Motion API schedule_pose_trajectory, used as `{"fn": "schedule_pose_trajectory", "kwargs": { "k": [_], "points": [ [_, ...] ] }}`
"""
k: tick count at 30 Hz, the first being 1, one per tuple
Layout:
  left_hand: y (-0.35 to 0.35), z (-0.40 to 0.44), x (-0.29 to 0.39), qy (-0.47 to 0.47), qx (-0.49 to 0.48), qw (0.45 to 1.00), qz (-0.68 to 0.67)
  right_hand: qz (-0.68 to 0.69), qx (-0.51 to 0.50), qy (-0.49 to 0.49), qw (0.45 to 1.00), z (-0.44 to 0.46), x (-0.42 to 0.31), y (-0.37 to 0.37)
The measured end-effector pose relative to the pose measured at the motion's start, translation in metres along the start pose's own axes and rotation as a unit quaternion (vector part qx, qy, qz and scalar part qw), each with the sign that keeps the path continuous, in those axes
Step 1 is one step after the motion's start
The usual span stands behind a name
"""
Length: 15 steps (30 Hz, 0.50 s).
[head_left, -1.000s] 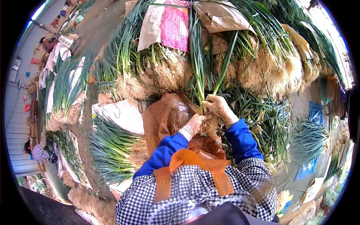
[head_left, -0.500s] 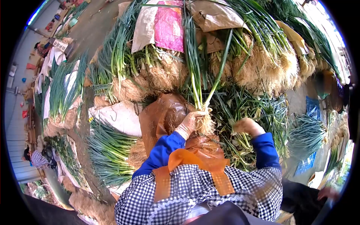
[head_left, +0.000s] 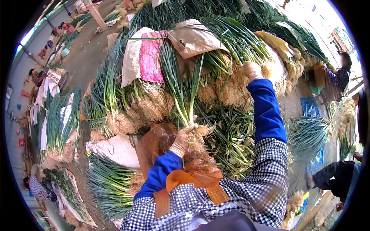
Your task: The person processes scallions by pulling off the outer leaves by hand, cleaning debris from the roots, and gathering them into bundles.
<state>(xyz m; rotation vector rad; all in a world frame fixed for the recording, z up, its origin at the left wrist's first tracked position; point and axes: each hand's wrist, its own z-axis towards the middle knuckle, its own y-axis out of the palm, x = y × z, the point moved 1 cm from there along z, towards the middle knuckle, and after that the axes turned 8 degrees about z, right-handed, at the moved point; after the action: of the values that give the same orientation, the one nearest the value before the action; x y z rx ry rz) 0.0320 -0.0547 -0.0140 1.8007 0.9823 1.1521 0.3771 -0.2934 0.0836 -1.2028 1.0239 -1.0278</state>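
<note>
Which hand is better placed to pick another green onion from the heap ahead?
Right, most likely: the right hand is at the heaped green onions, while the left hand is closed around a small green onion bunch near its roots.

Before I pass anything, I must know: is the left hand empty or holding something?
Holding: the left hand is wrapped around long, green-leaved, white-stemmed onions, near their straw-coloured, stringy roots.
</note>
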Motion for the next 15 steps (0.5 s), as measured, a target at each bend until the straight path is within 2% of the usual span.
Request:
{"fn": "schedule_pose_trajectory", "kwargs": {
  "k": [2, 4, 5, 6, 7, 9, 10, 11, 13, 14, 15],
  "points": [
    [-0.018, 0.005, -0.007, -0.011, -0.066, 0.995, -0.076, 0.254, -0.052, 0.072, 0.963, -0.015, -0.008, -0.005],
    [-0.014, 0.003, -0.009, 0.002, -0.026, 0.998, -0.05, 0.329, -0.078, 0.055, 0.939, -0.079, -0.045, -0.037],
    [-0.011, 0.004, -0.011, 0.015, 0.012, 1.0, -0.022, 0.333, -0.094, 0.008, 0.938, -0.107, -0.053, -0.037],
    [-0.012, 0.009, -0.015, 0.003, 0.002, 1.0, -0.024, 0.439, -0.088, -0.041, 0.893, -0.138, -0.06, -0.021],
    [0.006, 0.004, -0.016, -0.008, 0.047, 0.999, 0.003, 0.54, -0.081, -0.084, 0.834, -0.173, -0.065, 0.0],
    [0.002, 0.005, -0.026, -0.062, 0.074, 0.995, 0.038, 0.58, -0.157, -0.052, 0.798, -0.24, -0.085, 0.027],
    [-0.019, 0.015, -0.039, -0.134, 0.032, 0.99, -0.04, 0.547, -0.173, -0.078, 0.815, -0.263, -0.089, 0.043],
    [-0.022, 0.017, -0.046, -0.145, 0.045, 0.988, 0.034, 0.514, -0.191, -0.101, 0.83, -0.281, -0.093, 0.054],
    [-0.012, 0.004, -0.057, -0.081, 0.105, 0.968, 0.215, 0.616, -0.264, -0.021, 0.742, -0.29, -0.088, 0.063],
    [-0.01, 0.001, -0.06, -0.085, 0.119, 0.964, 0.223, 0.602, -0.252, 0.034, 0.757, -0.282, -0.089, 0.054],
    [-0.028, 0.007, -0.071, -0.034, 0.135, 0.959, 0.247, 0.587, -0.238, 0.09, 0.769, -0.272, -0.093, 0.045]
  ]
}}
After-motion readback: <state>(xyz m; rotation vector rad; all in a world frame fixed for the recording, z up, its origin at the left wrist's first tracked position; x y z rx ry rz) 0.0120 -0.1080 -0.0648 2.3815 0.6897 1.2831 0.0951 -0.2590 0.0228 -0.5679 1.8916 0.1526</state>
